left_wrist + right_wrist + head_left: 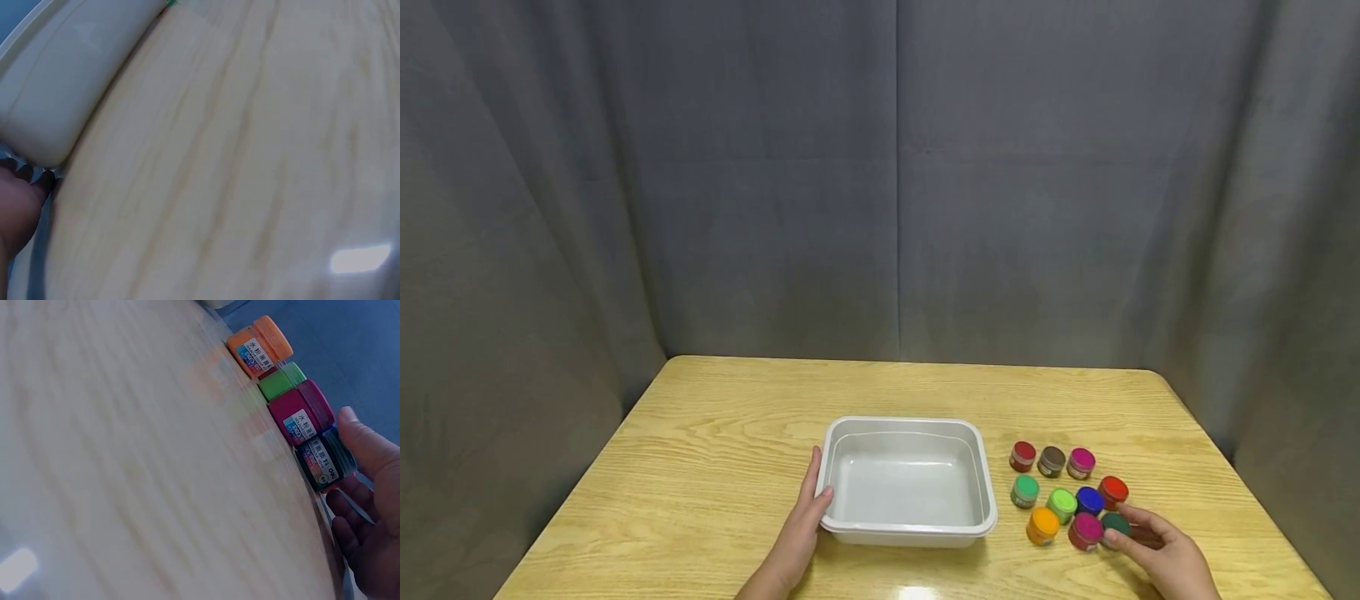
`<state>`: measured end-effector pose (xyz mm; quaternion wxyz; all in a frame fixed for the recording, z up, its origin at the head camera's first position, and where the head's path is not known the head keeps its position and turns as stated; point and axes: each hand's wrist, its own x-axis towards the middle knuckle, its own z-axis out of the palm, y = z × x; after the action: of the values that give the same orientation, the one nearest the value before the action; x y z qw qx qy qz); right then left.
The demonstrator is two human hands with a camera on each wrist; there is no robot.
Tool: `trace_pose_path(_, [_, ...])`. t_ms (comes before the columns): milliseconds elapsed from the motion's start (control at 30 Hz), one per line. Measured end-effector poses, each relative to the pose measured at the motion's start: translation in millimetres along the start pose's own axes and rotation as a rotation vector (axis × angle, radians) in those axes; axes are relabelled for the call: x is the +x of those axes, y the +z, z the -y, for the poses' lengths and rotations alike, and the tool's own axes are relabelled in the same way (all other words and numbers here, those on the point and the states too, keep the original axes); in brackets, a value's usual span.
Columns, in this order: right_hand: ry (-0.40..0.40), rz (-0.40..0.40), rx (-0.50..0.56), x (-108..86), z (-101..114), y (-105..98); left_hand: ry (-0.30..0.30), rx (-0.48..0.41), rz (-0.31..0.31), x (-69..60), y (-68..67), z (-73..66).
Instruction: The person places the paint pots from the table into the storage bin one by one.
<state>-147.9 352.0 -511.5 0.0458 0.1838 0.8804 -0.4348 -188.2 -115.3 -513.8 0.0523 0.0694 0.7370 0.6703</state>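
A white rectangular plastic tub (910,530) sits on the table. My left hand (801,529) holds its left wall, thumb over the rim and fingers along the outside. In the left wrist view that hand (19,203) is partly cut off beside the tub (69,81). To the right, several small paint jars stand grouped. My right hand (1168,554) has its thumb and fingers around the dark green paint jar (1116,525) at the group's near right. In the right wrist view, this jar (320,462) stands against the magenta one (300,415). Finger contact is partly hidden.
Orange (1042,527), light green (1062,506), blue (1089,501) and red (1113,492) jars crowd near the right hand. A brown jar (1052,461) stands in the back row. Grey curtains (895,183) surround the wooden table (700,467).
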Motion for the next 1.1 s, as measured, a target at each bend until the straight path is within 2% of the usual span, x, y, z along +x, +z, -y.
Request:
trace_pose_path(133, [0.004, 0.023, -0.003, 1.9, -0.6, 1.2, 0.031, -0.002, -0.004, -0.3, 0.2, 4.4])
trace_pose_path(433, [0.023, 0.016, 0.000, 3.7, -2.5, 1.5, 0.086, 0.015, -0.014, -1.1, 0.4, 7.1])
trace_pose_path(667, [0.043, -0.034, 0.036, -2.0, 2.7, -11.0, 0.085, 0.016, -0.032, -1.2, 3.6, 1.3])
trace_pose_path(767, [0.014, -0.069, -0.002, -8.3, 15.9, -16.3, 0.091, 0.043, -0.051, -1.5, 5.8, -1.5])
trace_pose_path(900, [-0.082, -0.086, -0.057, -13.9, 43.7, -19.7, 0.087, 0.062, -0.071, -2.0, 9.0, -4.3])
trace_pose_path(1100, [-0.233, -0.059, -0.045, -17.3, 97.5, -5.2, 0.061, 0.066, -0.091, -2.6, 11.8, -4.0])
